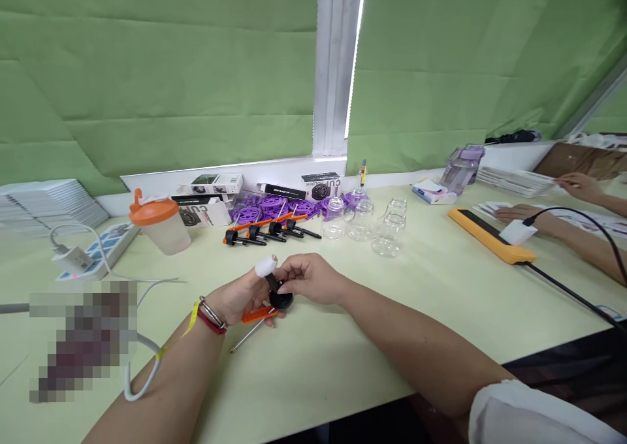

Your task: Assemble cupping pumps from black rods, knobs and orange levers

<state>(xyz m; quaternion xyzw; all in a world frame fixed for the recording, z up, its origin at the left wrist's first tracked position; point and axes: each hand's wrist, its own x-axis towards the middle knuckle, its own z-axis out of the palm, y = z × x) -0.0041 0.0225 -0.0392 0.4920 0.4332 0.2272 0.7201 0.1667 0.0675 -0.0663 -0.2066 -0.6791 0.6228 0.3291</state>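
Observation:
My left hand point(247, 294) grips a small assembly with a black round piece point(281, 299), an orange strip point(258, 315) and a thin metal rod point(252, 337) that points down to the left. A white wrap point(266, 266) covers the left thumb. Closed from the right, my right hand point(312, 277) pinches at the top of the same black piece; whatever lies between its fingertips is hidden. Beyond both hands, several similar black parts with metal rods point(257, 234) lie beside orange strips and a pile of purple spoked wheels point(272, 206).
Clear plastic bottle-shaped pieces point(389, 228) stand right of the wheels. An orange-lidded cup point(161, 222), white power strip point(105, 251) and cables sit left. Boxes point(203, 210) lean at the back. At right are a yellow power strip point(490, 235), purple bottle point(461, 170) and another person's hands point(524, 214).

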